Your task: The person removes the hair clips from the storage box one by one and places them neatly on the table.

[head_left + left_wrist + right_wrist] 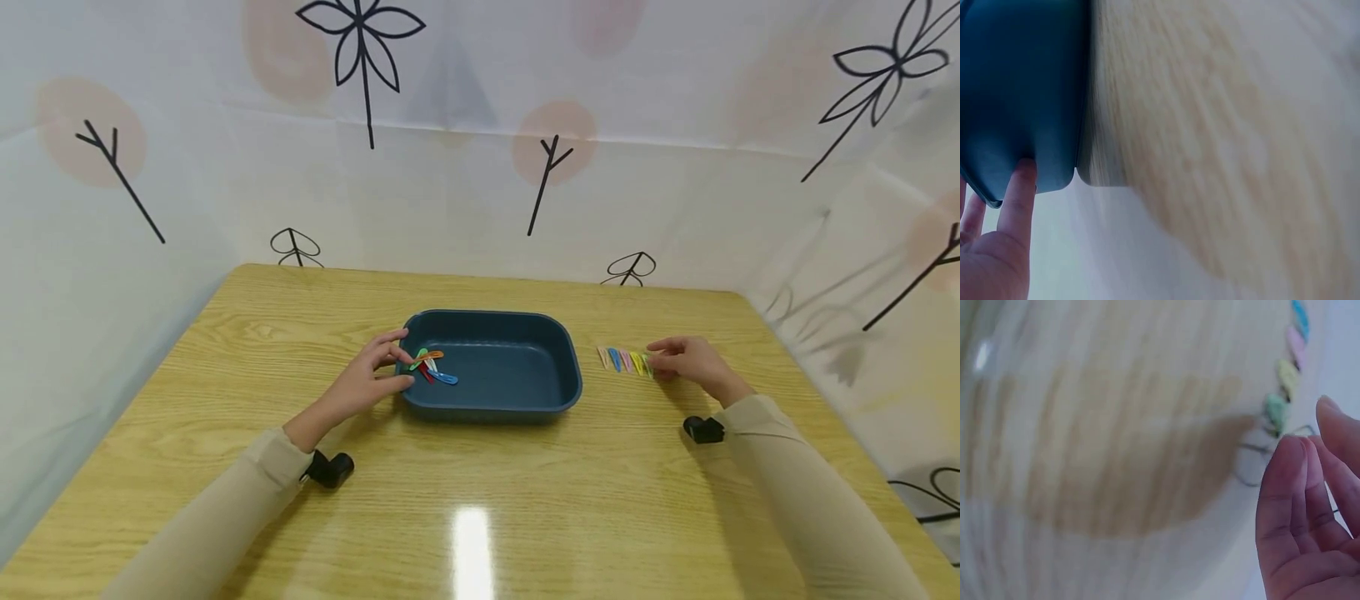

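Note:
A dark blue tray (525,400) stands mid-table, with several coloured hair clips (431,367) lying at its left end. My left hand (367,379) is at the tray's left rim, fingers spread over the rim close to the clips. In the left wrist view the thumb (1016,200) presses on the tray's outer wall (1016,94). A row of pastel clips (624,360) lies on the table right of the tray. My right hand (686,360) sits at the row's right end, straight fingertips beside the green clip (1275,411) and nothing between them.
The wooden table (480,500) is walled at the back and both sides by a white curtain (450,167) printed with plants. Black wrist cameras sit under my left sleeve (330,468) and my right sleeve (702,429).

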`<move>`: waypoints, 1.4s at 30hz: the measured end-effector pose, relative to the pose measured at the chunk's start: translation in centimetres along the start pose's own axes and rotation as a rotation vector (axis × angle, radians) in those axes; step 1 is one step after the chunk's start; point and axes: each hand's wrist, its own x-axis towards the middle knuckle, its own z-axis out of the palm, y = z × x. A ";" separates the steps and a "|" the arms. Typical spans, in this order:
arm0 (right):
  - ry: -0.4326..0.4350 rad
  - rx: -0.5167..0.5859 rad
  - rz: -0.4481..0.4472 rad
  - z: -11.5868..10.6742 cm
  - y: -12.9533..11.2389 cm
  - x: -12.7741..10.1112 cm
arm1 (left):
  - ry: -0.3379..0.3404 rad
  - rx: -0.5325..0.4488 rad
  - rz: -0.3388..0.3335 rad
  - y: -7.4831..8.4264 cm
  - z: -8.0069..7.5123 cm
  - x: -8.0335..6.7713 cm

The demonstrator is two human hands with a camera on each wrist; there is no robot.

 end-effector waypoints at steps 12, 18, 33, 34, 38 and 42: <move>0.049 -0.082 -0.149 -0.7 -3.5 -0.7 | 0.007 0.018 0.002 -0.2 -0.1 -0.2; 0.046 -0.087 -0.173 -0.6 -5.2 -0.8 | 0.008 0.018 0.000 -0.4 -0.1 -0.1; 0.016 -0.062 -0.206 0.5 -8.7 -1.0 | 0.005 0.004 0.000 -0.1 0.0 -0.1; 0.013 -0.062 -0.211 0.6 -8.9 -1.0 | 0.005 0.003 0.000 -0.1 0.1 0.0; 0.006 -0.078 -0.224 1.0 -9.7 -0.9 | 0.005 -0.001 -0.001 0.0 0.1 0.0; -0.008 -0.078 -0.254 1.5 -10.5 -0.7 | 0.006 0.006 0.001 0.1 0.1 -0.1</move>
